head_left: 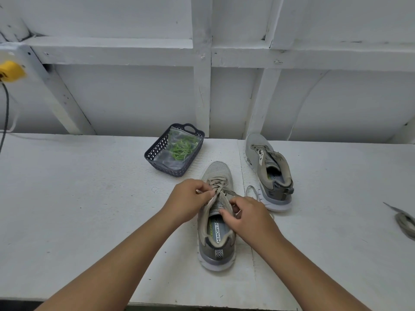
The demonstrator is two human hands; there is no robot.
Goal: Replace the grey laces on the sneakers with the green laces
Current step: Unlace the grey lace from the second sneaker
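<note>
A grey sneaker (pixel 216 250) stands in the middle of the white table, toe pointing away, with a grey lace (pixel 216 184) still crossed through its eyelets. My left hand (pixel 190 199) pinches the lace at the upper eyelets on the left side. My right hand (pixel 249 215) pinches the lace on the right side near the tongue. A second grey sneaker (pixel 268 173), with no lace in it, stands to the right. The green laces (pixel 180 149) lie in a clear bag inside a dark basket (pixel 155 153) behind the near sneaker.
A loose grey lace (pixel 405 223) lies at the table's right edge. A yellow plug (pixel 11 70) with a dark cord hangs at the far left wall. A white framed wall closes off the back. The table's front edge (pixel 202 307) runs just below my forearms.
</note>
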